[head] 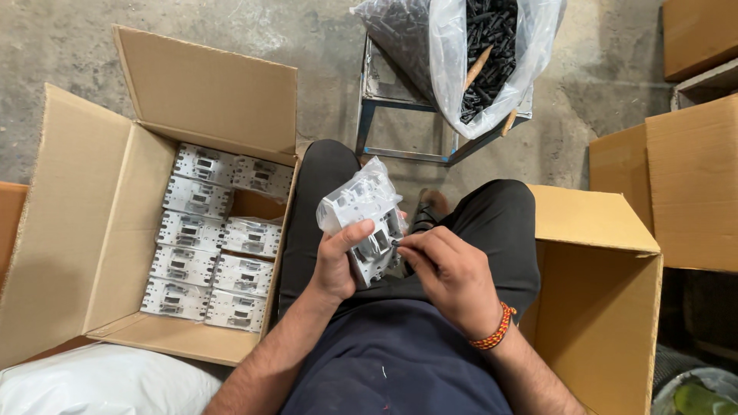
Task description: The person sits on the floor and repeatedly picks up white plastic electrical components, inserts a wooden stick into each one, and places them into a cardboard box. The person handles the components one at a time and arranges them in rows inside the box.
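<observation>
My left hand [336, 265] grips a grey metal-and-plastic part in a clear plastic bag [363, 207], held over my lap. The thumb lies across the part's face. My right hand [450, 273], with an orange thread band at the wrist, pinches something small against the part's lower right edge; what it pinches is too small to tell. Both hands touch the same part.
An open cardboard box [92, 230] on the left holds several bagged grey parts [207, 253] in rows. Another open box [607, 284] stands at my right. Ahead, a metal stand [400, 115] carries a clear bag of small black pieces [484, 46]. More cartons [692, 177] stand at right.
</observation>
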